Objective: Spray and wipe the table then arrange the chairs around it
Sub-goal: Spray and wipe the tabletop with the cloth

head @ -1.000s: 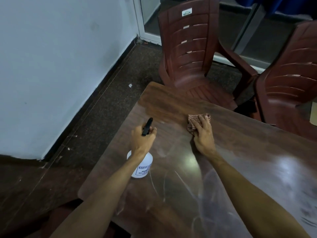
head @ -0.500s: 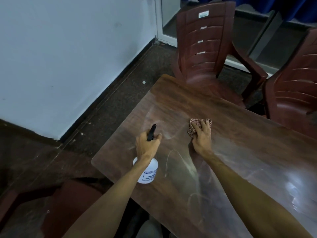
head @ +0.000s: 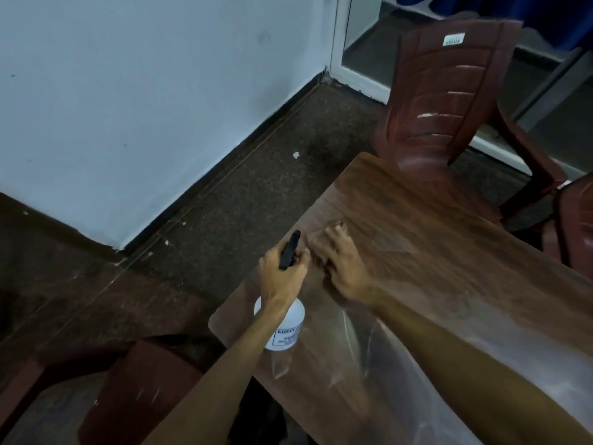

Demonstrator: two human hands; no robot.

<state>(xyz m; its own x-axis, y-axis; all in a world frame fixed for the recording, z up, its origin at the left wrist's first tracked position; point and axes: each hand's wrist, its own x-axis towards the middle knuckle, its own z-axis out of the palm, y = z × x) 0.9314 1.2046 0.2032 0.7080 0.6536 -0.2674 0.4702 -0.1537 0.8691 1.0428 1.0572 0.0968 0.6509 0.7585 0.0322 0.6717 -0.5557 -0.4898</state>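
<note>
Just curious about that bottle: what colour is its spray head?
The spray head is black, atop the white bottle; the head view shows it.

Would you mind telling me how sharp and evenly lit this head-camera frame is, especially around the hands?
Head view: motion blur smears the right hand and the grain of the table around it; head view again, the left hand and spray bottle read sharper, pale glare streaks the table's near end, and the light is dim overall.
</note>
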